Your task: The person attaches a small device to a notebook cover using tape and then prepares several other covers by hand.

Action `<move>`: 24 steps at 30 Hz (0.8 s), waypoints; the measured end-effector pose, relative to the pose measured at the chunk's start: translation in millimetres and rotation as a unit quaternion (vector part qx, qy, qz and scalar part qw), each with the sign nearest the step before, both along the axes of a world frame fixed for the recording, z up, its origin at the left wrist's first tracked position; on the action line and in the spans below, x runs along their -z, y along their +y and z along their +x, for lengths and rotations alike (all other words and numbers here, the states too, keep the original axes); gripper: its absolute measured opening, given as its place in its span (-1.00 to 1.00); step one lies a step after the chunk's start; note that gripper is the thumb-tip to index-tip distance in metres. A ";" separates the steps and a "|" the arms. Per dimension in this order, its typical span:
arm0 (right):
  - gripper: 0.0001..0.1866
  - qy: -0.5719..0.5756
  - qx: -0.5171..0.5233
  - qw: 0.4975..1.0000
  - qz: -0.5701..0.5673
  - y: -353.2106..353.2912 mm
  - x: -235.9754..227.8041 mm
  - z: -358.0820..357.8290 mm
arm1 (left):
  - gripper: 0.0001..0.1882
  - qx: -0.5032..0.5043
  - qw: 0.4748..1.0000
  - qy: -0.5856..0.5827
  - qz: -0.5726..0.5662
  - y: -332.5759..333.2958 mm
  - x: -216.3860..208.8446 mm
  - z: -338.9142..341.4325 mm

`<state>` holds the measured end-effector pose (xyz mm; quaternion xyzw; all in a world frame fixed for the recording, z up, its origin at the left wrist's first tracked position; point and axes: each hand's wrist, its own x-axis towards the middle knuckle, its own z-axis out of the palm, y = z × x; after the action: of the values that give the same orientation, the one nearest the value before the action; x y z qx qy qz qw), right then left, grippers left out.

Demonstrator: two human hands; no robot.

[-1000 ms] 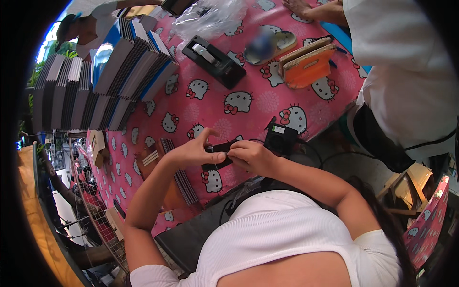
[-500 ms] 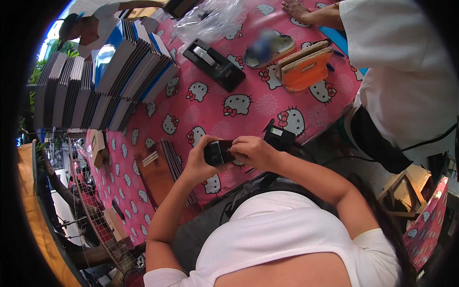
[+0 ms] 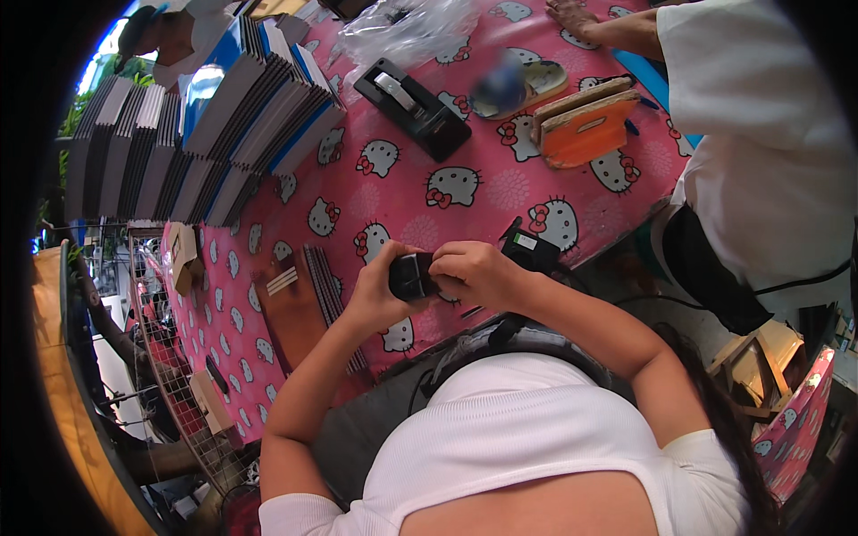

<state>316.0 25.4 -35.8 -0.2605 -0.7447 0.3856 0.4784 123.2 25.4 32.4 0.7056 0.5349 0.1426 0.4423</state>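
Note:
Just above the table's near edge, my left hand [image 3: 374, 291] is wrapped around a small, dark, glossy block-shaped object [image 3: 409, 278]; its exact kind does not show. My right hand [image 3: 481, 274] has its fingers bent and pinched together against the right side of that same object, and the fingertips are partly hidden. Right beside my right hand lies a black device [image 3: 531, 251] with a small pale label. To the left of my hands, a brown board [image 3: 298, 308] rests with a spiral-bound edge [image 3: 326, 284] alongside it and a few short pale sticks [image 3: 282, 280] on top.
A black tape dispenser [image 3: 416, 112] stands farther back, near clear plastic wrap [image 3: 407, 34] and an orange wooden block [image 3: 585, 132]. Tall stacks of notebooks [image 3: 241, 116] fill the far left. At the right stands a person in a white shirt [image 3: 760, 107], one hand [image 3: 574, 20] on the pink tablecloth [image 3: 393, 201].
The view has shifted slightly, so the table's things appear a little farther right and higher. Both my hands still hold the dark object, in nearly the same grip.

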 end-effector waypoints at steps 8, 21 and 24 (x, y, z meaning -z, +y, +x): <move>-0.89 0.028 0.003 1.000 -0.014 -1.6 7.7 0.2 | -0.30 -0.029 0.999 0.014 0.007 -6.8 5.6 -1.0; -0.87 0.063 0.051 0.997 -0.016 -3.1 17.5 0.0 | -0.59 -0.044 0.987 0.103 0.112 -17.2 -1.9 20.6; -0.84 0.072 0.055 0.995 -0.031 -1.2 24.0 -0.2 | -0.70 -0.066 0.981 0.099 0.156 -19.1 1.8 27.3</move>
<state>315.8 24.2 -59.8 -0.2869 -0.6807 0.3994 0.5429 150.4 6.3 30.6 0.7400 0.5923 0.1828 0.2609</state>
